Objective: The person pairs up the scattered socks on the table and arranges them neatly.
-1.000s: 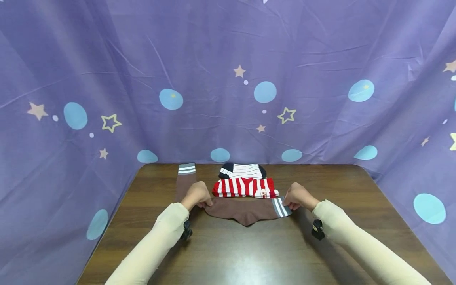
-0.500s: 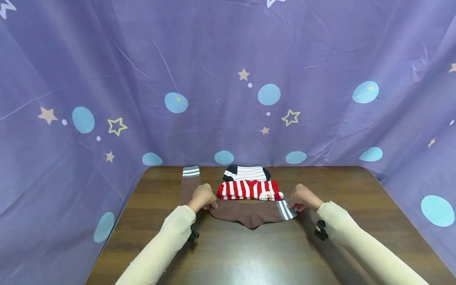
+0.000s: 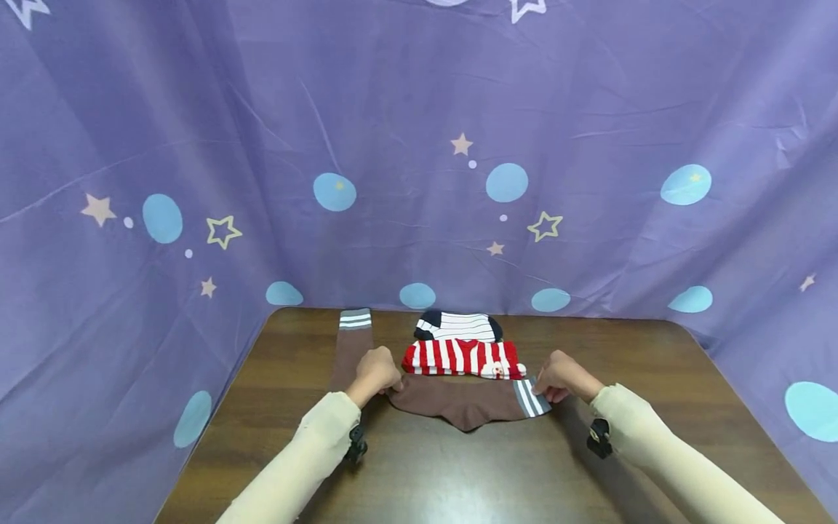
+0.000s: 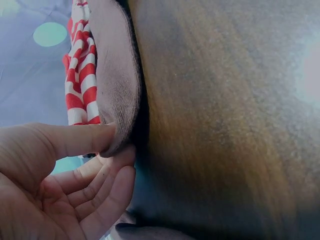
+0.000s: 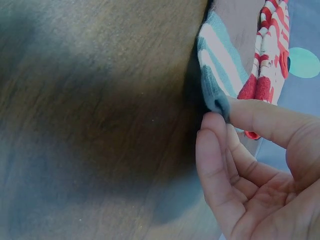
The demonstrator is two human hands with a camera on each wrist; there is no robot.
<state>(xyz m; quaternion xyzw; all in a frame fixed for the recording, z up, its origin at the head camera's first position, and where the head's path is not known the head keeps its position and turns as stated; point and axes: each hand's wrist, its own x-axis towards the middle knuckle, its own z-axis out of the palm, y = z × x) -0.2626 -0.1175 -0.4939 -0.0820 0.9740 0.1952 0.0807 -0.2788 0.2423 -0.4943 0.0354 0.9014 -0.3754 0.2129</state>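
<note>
A brown sock with a grey cuff and two white stripes lies stretched sideways, its heel pointing toward the near edge. My left hand pinches its toe end between thumb and fingers; the left wrist view shows the brown knit caught there. At the other end, my right hand pinches the grey cuff. Just behind lies a red-and-white striped sock bundle. Beyond that sits a white sock pair with black ends. Another brown sock lies lengthwise on the left, its near end hidden by my left hand.
Everything lies on a dark wooden table, with light glaring off its near part. A purple curtain with stars and ovals hangs along the back and both sides. A small black device is strapped under the left wrist, another under the right.
Both hands keep their pinch on the brown sock, which stays stretched in about the same spot in front of the striped bundle. The whole head view has shifted slightly right and down.
</note>
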